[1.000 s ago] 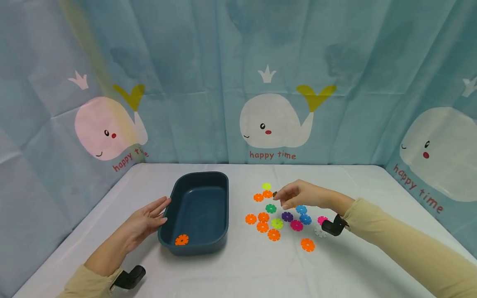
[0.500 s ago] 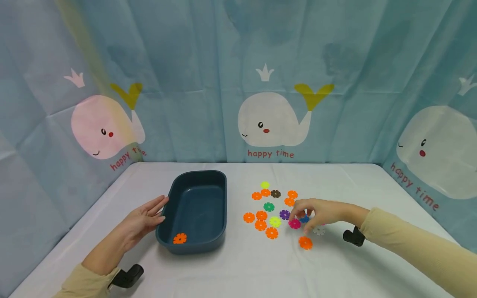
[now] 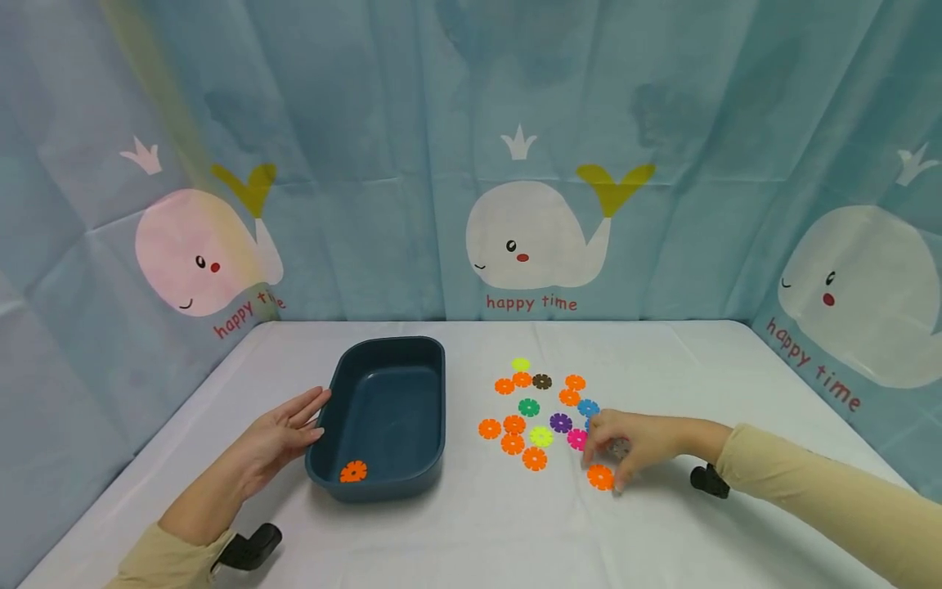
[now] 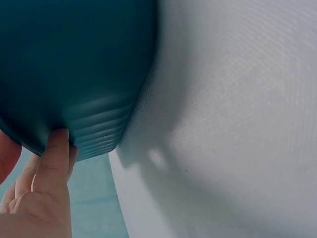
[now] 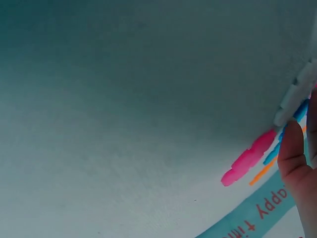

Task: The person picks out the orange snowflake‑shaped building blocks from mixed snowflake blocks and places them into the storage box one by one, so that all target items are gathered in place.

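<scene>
The right hand (image 3: 634, 446) pinches a white disc (image 3: 620, 447) among the scattered discs on the table (image 3: 662, 368); the left hand (image 3: 275, 438), fingers straight, rests against the bin (image 3: 386, 483).

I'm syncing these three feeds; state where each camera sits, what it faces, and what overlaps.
Head: worn high, facing down at the white table; both hands and sleeves show.
Left wrist: low beside the dark blue tub; left hand touches its wall.
Right wrist: skims the tablecloth; right hand among the snowflake discs.
Shared: head and left wrist both show the tub.
</scene>
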